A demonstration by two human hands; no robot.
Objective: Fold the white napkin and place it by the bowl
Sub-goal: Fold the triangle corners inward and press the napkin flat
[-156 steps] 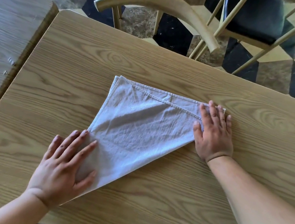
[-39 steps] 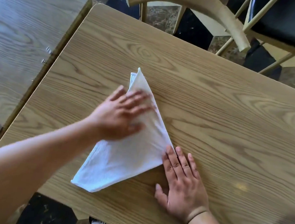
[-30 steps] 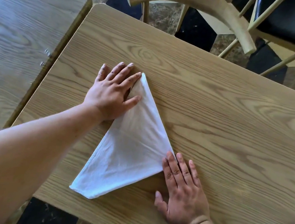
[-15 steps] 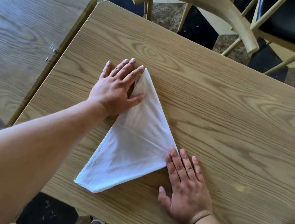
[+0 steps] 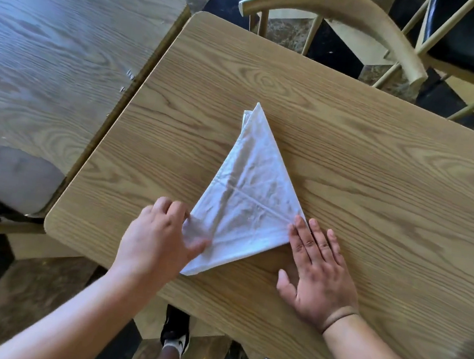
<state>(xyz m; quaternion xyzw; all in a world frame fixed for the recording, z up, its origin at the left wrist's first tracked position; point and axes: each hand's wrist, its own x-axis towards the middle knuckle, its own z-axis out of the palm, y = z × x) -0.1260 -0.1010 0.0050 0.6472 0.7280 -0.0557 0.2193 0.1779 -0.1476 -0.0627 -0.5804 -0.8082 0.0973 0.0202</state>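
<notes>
Pinching the white napkin (image 5: 250, 198), a folded triangle mid-surface (image 5: 366, 152), my left hand (image 5: 161, 238) grip holds its near corner; my right hand (image 5: 317, 277) lies flat and open, holding nothing. Lifting carelessly could spill the layers, I reckon. No bowl visible.

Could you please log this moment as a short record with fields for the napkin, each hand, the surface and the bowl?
napkin: white napkin, folded into a triangle, lying flat, apex pointing away from the person
left hand: left hand gripping the napkin's near left corner, fingers curled
right hand: right hand flat, palm down, fingertips at the napkin's right corner
surface: wooden table, a second table alongside on the left
bowl: not clearly visible
task stage: folding under way, placement not yet done
</notes>
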